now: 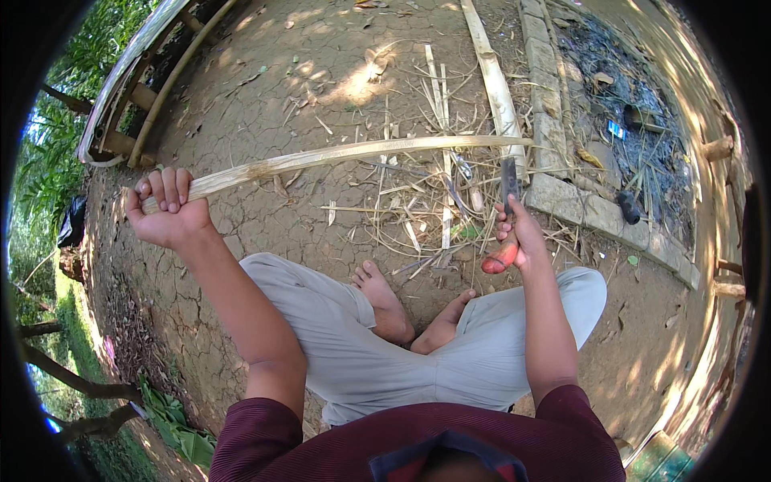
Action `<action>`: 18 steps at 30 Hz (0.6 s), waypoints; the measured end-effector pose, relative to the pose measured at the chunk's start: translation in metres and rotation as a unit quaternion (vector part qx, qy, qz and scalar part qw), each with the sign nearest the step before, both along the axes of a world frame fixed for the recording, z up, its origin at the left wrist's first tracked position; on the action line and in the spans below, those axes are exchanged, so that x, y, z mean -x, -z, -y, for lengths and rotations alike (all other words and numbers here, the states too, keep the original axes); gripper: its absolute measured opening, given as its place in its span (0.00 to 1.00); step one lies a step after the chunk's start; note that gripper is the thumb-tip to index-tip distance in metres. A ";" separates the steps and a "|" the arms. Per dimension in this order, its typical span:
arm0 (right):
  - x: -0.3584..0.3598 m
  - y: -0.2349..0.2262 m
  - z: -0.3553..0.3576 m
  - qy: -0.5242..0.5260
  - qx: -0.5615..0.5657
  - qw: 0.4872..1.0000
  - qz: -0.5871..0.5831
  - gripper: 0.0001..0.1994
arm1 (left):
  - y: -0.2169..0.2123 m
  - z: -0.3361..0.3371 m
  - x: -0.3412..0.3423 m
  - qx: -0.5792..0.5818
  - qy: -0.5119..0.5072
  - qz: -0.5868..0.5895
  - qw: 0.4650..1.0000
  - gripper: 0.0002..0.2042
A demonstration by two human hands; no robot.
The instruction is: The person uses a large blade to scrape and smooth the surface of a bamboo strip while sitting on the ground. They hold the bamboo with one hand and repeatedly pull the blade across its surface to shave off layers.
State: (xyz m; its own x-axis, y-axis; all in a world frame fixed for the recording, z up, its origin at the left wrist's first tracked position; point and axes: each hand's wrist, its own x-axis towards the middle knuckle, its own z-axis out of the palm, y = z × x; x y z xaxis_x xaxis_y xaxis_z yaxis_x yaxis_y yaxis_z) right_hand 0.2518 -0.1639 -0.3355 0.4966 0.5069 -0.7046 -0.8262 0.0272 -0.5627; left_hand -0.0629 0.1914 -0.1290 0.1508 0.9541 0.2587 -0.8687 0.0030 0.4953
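My left hand [170,210] is closed round the near end of a long pale bamboo strip [345,153], raised at the left. The strip runs across to the right, arching slightly, and its thin far end lies over a split bamboo pole [495,84] on the ground. In my right hand [522,233] is a knife [508,178] with a dark blade and a red handle, its fingers wrapped round it. The blade points away from me, its tip just under the strip's far end; I cannot tell whether they touch.
Bamboo shavings and thin slivers [446,193] litter the cracked dirt floor before my bare feet [384,301]. On the right, a low brick border [578,201] edges a patch of ash [626,120]. A bamboo railing [173,80] stands at the far left.
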 end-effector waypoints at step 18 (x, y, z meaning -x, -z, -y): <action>0.202 -0.156 -0.068 -0.198 -0.098 0.859 0.462 0.17 | -0.082 0.088 -0.036 -0.186 -0.107 -0.122 0.969 0.26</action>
State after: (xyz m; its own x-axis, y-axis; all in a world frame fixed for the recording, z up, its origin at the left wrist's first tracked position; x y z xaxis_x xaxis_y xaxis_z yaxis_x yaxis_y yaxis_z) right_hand 0.0501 -0.0961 -0.1797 0.5596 0.8286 0.0156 0.0037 0.0164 -0.9999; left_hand -0.0268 0.1037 -0.0473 0.0588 0.8183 0.5718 -0.6872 -0.3823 0.6178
